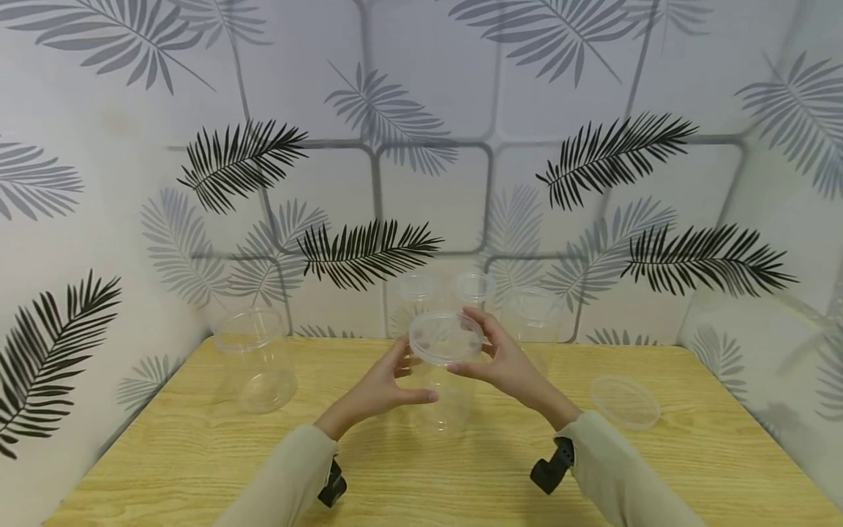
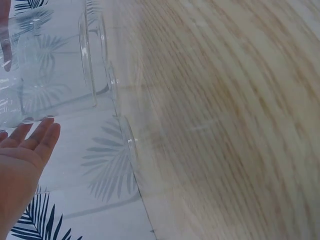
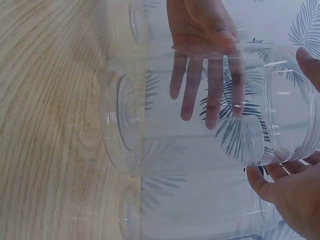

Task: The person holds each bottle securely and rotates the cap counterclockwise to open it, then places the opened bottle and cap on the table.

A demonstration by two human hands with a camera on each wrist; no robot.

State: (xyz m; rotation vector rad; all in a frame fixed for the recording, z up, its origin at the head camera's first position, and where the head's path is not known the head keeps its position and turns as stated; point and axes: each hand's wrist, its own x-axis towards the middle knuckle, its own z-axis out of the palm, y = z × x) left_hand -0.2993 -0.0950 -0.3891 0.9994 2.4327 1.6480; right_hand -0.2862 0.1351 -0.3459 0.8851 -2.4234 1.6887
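Note:
A tall clear plastic jar (image 1: pixel 443 413) stands upright on the table in front of me, topped by a round clear lid (image 1: pixel 446 337). My right hand (image 1: pixel 516 369) holds the lid by its edge, thumb on the near side and fingers behind. Around the jar's left side is my left hand (image 1: pixel 378 384), thumb toward me. Through the clear wall in the right wrist view, the left fingers (image 3: pixel 192 90) show spread and straight behind the jar (image 3: pixel 190 145). In the left wrist view, part of the jar shows beyond the other hand (image 2: pixel 20 170).
Another clear jar (image 1: pixel 253 359) stands at the table's left. Behind the hands, by the patterned wall, are several more clear jars, one at the back right (image 1: pixel 535 311). A loose clear lid (image 1: pixel 626 401) lies flat right of my right forearm on the wood-grain table (image 1: pixel 428 490).

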